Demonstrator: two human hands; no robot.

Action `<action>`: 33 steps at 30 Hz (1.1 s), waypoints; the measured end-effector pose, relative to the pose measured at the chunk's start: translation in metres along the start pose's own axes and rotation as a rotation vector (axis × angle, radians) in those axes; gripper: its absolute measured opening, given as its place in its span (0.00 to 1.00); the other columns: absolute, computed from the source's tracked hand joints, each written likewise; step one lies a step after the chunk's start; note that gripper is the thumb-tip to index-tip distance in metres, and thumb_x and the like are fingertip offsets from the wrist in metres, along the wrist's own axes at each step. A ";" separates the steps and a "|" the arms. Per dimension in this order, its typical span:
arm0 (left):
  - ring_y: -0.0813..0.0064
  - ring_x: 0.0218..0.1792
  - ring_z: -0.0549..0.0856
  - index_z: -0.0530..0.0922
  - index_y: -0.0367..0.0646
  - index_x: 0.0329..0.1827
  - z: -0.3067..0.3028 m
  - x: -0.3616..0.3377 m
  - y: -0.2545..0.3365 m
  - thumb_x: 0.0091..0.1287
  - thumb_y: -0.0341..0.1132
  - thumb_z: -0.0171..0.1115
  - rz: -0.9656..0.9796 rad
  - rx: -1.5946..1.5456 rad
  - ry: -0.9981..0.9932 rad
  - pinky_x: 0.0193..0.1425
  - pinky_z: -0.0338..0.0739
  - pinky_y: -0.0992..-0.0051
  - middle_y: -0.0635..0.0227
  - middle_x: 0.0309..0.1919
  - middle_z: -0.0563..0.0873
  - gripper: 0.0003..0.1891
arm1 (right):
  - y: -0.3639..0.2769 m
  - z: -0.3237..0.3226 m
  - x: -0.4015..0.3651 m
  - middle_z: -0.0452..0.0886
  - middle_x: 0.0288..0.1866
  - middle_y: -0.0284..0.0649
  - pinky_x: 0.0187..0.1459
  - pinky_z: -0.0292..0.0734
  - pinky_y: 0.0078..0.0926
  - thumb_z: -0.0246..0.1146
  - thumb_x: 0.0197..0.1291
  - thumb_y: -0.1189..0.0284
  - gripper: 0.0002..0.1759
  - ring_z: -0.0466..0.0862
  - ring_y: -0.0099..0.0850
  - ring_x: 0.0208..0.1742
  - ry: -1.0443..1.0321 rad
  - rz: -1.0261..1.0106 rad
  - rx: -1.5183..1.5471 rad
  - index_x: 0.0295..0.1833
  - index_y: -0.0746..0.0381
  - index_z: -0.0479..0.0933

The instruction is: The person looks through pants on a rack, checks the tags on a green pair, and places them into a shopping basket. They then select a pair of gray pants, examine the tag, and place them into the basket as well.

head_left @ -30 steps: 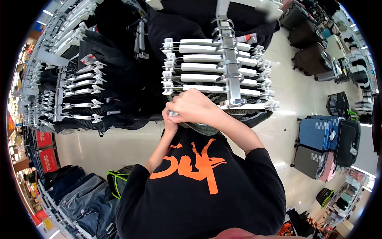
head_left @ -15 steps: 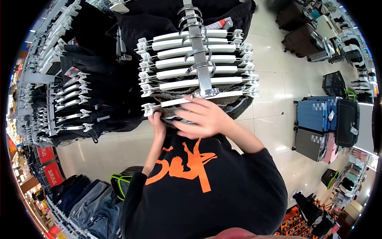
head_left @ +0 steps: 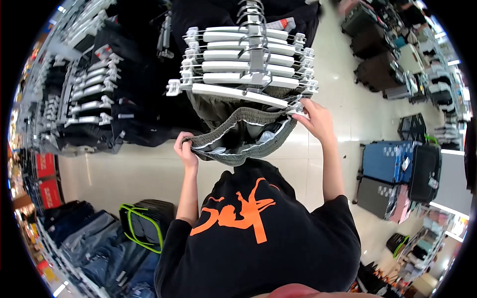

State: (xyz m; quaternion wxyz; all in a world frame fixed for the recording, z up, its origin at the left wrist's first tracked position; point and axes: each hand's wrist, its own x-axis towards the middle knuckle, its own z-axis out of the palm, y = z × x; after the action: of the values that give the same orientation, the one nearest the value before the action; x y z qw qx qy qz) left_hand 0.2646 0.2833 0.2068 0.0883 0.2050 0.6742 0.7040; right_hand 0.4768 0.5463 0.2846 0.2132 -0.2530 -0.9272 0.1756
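A pair of olive-grey shorts [head_left: 223, 130] with an elastic waistband hangs at the front of the rack, its waist spread open toward me. My left hand [head_left: 187, 149] grips the left end of the waistband, which is off the hanger's clip. At the right end my right hand [head_left: 312, 118] pinches the hanger clip and the waistband corner. The white hanger [head_left: 238, 94] above the shorts tilts down to the right, its left clip bare. Several white hangers [head_left: 248, 65] with dark garments hang behind it on the metal arm.
Black garments [head_left: 144, 114] on white hangers fill the left side. Folded jeans [head_left: 94, 243] and a black basket with green edging [head_left: 144, 226] are at lower left. Suitcases [head_left: 387, 161] stand on the tiled floor at right, near a black basket [head_left: 411, 127].
The front shorts' waistband has come off the left clip and been pulled open toward me. My right hand has moved from the middle to the right clip. My left hand has moved slightly left.
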 end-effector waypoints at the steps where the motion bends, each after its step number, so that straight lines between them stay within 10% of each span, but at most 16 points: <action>1: 0.83 0.24 0.65 0.67 0.34 0.20 -0.005 -0.005 0.001 0.45 0.29 0.43 0.012 0.007 0.019 0.29 0.57 0.84 0.72 0.19 0.69 0.07 | 0.002 -0.003 0.004 0.75 0.26 0.40 0.26 0.69 0.29 0.61 0.45 0.53 0.22 0.76 0.38 0.26 -0.074 -0.081 -0.036 0.39 0.58 0.70; 16: 0.85 0.20 0.63 0.67 0.34 0.18 -0.051 -0.034 0.036 0.45 0.27 0.43 0.139 0.095 0.465 0.23 0.55 0.83 0.73 0.14 0.65 0.06 | 0.011 0.027 -0.003 0.68 0.24 0.30 0.26 0.62 0.13 0.59 0.50 0.70 0.10 0.64 0.16 0.24 -0.137 -0.096 0.650 0.27 0.64 0.66; 22: 0.86 0.18 0.62 0.68 0.34 0.18 -0.068 -0.050 0.086 0.43 0.27 0.43 0.235 0.168 0.521 0.20 0.53 0.83 0.74 0.13 0.65 0.06 | 0.021 0.118 -0.051 0.65 0.22 0.30 0.20 0.62 0.13 0.56 0.54 0.67 0.13 0.65 0.17 0.20 0.153 0.325 1.244 0.39 0.59 0.61; 24: 0.85 0.18 0.63 0.69 0.33 0.19 -0.080 -0.050 0.096 0.41 0.27 0.43 0.345 0.190 0.488 0.20 0.54 0.83 0.72 0.13 0.66 0.06 | 0.003 0.159 -0.080 0.70 0.34 0.35 0.35 0.68 0.17 0.60 0.52 0.69 0.17 0.71 0.21 0.34 -0.038 0.439 1.129 0.44 0.59 0.61; 33: 0.80 0.22 0.68 0.70 0.32 0.21 -0.156 -0.049 0.173 0.40 0.30 0.49 0.432 0.247 0.264 0.27 0.59 0.83 0.68 0.18 0.71 0.09 | -0.200 0.220 0.066 0.71 0.46 0.41 0.39 0.71 0.22 0.67 0.41 0.69 0.32 0.72 0.26 0.45 -0.446 -0.193 1.022 0.55 0.60 0.64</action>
State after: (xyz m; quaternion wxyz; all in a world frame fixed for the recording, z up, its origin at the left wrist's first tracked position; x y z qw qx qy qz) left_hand 0.2717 0.1082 0.3678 -0.1780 0.2597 0.7010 0.6398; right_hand 0.2403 0.3720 0.2054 0.1227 0.0114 -0.7657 0.6313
